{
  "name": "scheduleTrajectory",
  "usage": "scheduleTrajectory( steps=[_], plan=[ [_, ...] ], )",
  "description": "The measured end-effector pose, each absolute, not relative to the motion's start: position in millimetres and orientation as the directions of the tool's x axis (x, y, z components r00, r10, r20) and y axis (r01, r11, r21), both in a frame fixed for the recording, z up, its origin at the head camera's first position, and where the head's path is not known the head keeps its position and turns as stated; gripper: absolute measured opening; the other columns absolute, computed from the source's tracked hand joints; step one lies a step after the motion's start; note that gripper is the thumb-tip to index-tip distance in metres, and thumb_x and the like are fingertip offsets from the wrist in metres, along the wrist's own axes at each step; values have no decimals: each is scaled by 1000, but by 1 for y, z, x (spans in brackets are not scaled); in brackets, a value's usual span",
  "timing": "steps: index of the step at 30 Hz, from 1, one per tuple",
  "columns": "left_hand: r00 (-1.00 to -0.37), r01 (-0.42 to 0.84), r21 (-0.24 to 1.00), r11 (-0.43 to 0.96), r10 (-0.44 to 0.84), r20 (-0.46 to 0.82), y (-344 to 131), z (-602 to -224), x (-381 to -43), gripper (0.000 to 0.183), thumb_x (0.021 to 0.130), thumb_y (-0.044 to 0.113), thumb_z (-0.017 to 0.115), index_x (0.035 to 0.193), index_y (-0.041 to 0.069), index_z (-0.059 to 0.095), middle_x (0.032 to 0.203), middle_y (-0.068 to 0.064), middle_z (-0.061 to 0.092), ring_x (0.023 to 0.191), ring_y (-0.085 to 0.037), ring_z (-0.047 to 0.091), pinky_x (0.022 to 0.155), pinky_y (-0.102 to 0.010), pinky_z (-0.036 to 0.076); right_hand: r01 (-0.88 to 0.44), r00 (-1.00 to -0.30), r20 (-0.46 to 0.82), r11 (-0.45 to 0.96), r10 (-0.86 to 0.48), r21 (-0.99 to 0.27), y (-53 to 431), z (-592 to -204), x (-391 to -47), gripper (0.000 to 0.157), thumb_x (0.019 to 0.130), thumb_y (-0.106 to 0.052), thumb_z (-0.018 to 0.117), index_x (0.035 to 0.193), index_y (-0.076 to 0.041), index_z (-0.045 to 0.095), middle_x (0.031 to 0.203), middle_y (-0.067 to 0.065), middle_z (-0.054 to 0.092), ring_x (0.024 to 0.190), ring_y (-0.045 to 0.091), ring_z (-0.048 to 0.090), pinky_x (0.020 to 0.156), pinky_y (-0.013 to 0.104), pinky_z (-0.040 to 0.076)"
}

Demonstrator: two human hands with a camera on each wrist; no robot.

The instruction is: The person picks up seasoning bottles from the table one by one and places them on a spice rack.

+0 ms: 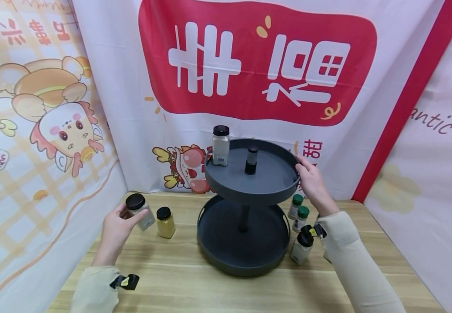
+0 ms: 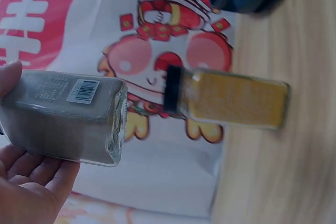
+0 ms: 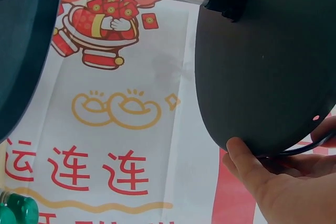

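Note:
My left hand [image 1: 117, 229] grips a square glass jar [image 1: 146, 221] of greyish-white powder around its black-lidded top. In the left wrist view the jar's barcode label [image 2: 83, 92] shows, with my thumb and fingers on opposite sides. Beside it on the table stands a black-lidded jar of yellow powder [image 1: 166, 227]. My right hand [image 1: 314, 184] holds the right rim of the upper tray [image 1: 274, 174] of a dark grey two-tier rack. From below, the right wrist view shows my thumb against that tray's underside [image 3: 262, 77], other fingers partly hidden behind the rim.
A pale-filled jar with a black lid [image 1: 220, 150] stands on the upper tray's left side. Below is the lower tray [image 1: 226, 237]. Right of the rack stand two green-capped jars [image 1: 296, 208] and a black-capped jar [image 1: 301, 251]. Printed cloth [image 1: 124, 108] hangs around the wooden table [image 1: 179, 278].

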State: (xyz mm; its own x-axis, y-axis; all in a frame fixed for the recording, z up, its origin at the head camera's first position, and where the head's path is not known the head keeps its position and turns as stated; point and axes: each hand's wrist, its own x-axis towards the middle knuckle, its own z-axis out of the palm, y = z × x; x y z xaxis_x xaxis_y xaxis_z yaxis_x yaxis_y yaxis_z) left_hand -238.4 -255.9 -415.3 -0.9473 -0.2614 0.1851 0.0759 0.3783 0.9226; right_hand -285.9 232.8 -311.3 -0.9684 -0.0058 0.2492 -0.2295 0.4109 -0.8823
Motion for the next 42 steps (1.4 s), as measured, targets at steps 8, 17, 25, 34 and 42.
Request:
scheduleTrajectory(
  steps=[8,17,25,34,42],
  plan=[
    [-940,183,899,398,-197,279,-238,-394,-248,60,81,36,75,128,4,56,119,-15,61,92,-1,56,78,-13,46,-211,-972,233,433,-2,-876,232,-311,-283,51,103,-30,30,151,-13,24,75,10,43,43,11,35,46,30,40],
    [-947,203,900,386,-155,280,-219,-364,-255,65,80,41,74,132,6,54,113,-13,62,93,-11,56,84,-25,48,-213,-972,234,440,-5,-872,232,-311,-280,52,103,-34,30,151,-17,23,90,16,46,45,11,38,47,30,41],
    [-925,295,882,367,-123,360,-205,-348,-260,56,80,37,75,125,7,60,105,-9,65,88,-14,58,80,-23,48,-210,-972,235,450,-2,-868,231,-311,-279,52,103,-36,30,151,-19,22,90,17,46,43,11,36,47,31,41],
    [-918,323,879,349,-111,381,-194,-331,-262,53,80,34,76,120,3,61,88,-5,60,78,-15,53,68,-21,47,-218,-968,251,464,10,-858,231,-312,-279,52,103,-33,31,151,-15,23,135,16,44,52,13,41,55,28,44],
    [-909,348,871,347,-103,404,-183,-311,-261,49,79,35,76,114,3,63,83,-5,58,75,-15,50,63,-23,43,-207,-970,243,472,15,-857,230,-311,-275,52,103,-34,30,151,-15,22,125,19,48,57,18,45,59,31,45]
  ],
)
